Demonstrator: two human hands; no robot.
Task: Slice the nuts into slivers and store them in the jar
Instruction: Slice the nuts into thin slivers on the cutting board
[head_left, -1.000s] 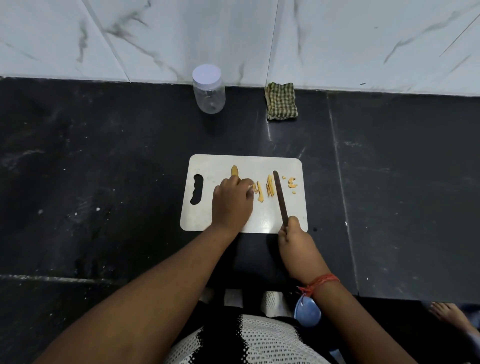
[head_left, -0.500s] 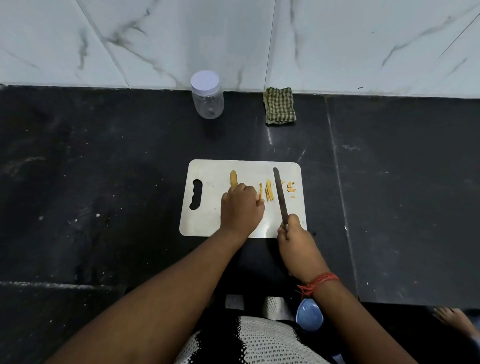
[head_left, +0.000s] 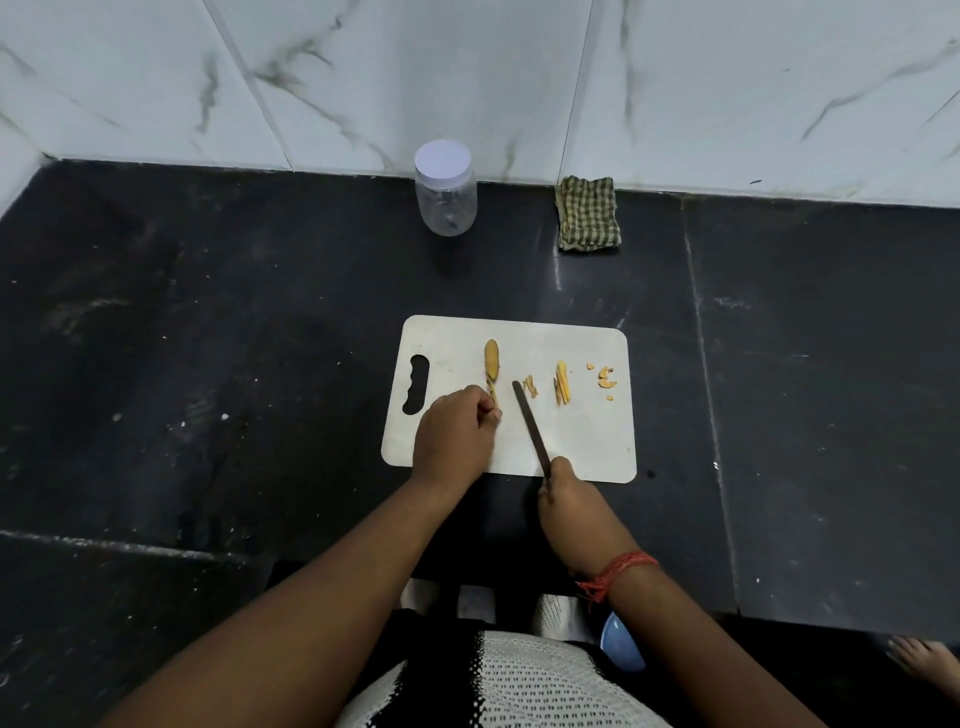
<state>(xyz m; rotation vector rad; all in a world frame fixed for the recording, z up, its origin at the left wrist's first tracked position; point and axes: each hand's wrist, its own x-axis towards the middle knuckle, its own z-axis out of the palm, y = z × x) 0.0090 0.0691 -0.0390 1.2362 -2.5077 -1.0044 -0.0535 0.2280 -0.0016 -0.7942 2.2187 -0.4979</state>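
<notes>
A white cutting board (head_left: 582, 441) lies on the black counter. On it sit a long yellow nut piece (head_left: 491, 358), a bunch of slivers (head_left: 561, 384) and small crumbs (head_left: 605, 376). My left hand (head_left: 457, 436) has its fingers curled, and its fingertips pinch the thin near end of the nut piece. My right hand (head_left: 569, 504) grips the handle of a knife (head_left: 530, 426). The blade slants over the board between the nut piece and the slivers. A clear jar (head_left: 445, 197) with a white lid stands shut at the wall, far from both hands.
A folded green checked cloth (head_left: 588, 214) lies by the wall to the right of the jar. A blue bowl (head_left: 621, 644) sits below the counter's front edge near my right forearm. The marble wall closes off the back of the counter.
My left hand drew back toward me and to the left, uncovering the nut piece. The knife swung from the right of the sliver bunch to its left, with the blade now slanted.
</notes>
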